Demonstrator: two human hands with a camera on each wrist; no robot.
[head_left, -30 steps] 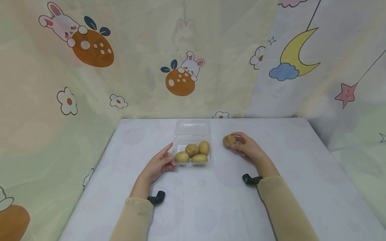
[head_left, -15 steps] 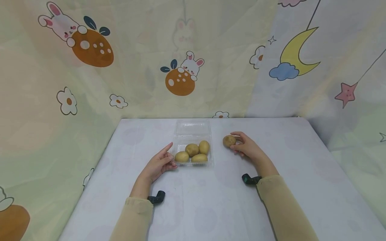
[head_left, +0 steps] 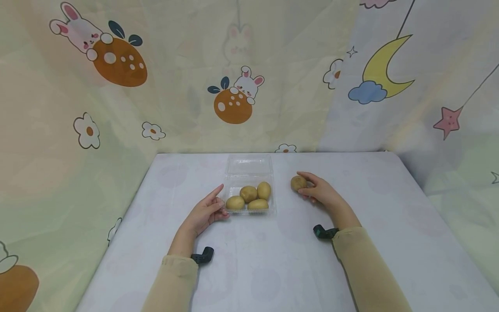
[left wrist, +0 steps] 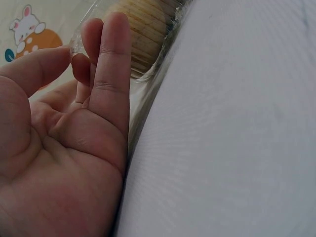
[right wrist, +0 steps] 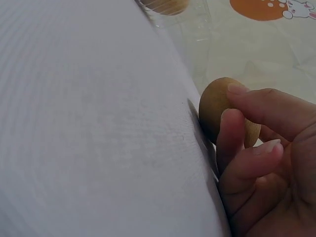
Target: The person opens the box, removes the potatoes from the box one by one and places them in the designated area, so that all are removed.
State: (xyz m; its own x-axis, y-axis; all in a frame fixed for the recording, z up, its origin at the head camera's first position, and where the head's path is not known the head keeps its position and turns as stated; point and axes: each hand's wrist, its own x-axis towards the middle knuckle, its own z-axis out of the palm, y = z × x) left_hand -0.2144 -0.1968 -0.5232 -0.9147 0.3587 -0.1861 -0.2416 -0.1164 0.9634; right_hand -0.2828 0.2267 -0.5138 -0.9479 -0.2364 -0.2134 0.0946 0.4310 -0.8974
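Note:
A clear plastic clamshell box (head_left: 271, 209) lies with its lid folded back. It holds several potatoes (head_left: 248, 193). At its near left corner, my left hand (head_left: 202, 215) pinches the box wall between thumb and fingers, with the index finger stretched out. The left wrist view shows the plastic edge by the thumb tip and a potato (left wrist: 143, 29) behind the fingers. To the right of the box, my right hand (head_left: 321, 190) grips a single potato (head_left: 298, 183) with thumb and fingers. In the right wrist view that potato (right wrist: 212, 106) sits at the tabletop, partly hidden by the fingers.
The white-covered table (head_left: 257, 268) ends at the back against a curtain (head_left: 179, 86) printed with rabbits and flowers. The box's clear lid (head_left: 249, 166) lies toward the back edge. A dark wrist camera (head_left: 325, 232) is strapped to each wrist.
The right hand's potato has shifted slightly to the right and looks turned a little in the fingers. The left hand and the box have stayed in place.

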